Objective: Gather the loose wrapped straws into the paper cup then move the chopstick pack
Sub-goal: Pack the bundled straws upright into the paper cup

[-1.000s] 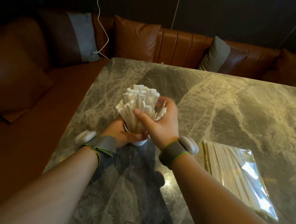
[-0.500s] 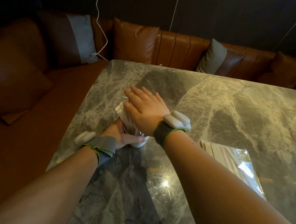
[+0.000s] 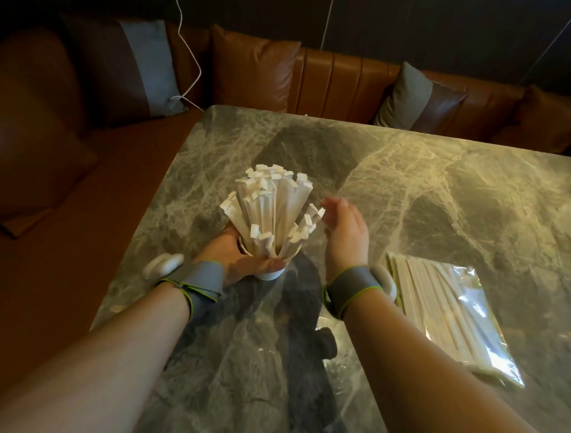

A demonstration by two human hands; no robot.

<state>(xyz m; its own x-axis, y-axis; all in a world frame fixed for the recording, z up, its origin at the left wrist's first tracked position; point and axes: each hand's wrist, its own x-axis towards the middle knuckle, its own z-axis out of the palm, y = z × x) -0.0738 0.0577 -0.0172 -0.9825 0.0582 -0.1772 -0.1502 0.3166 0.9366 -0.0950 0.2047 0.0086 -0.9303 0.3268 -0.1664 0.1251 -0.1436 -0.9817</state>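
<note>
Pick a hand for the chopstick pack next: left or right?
Right. The right hand is open and empty, and the pack lies on its side of the table. The left hand is wrapped around the cup of straws.

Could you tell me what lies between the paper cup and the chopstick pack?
The head view shows the right hand between the paper cup and chopstick pack.

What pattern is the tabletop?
Grey-green marble with pale veins, table, seen in the head view.
</note>
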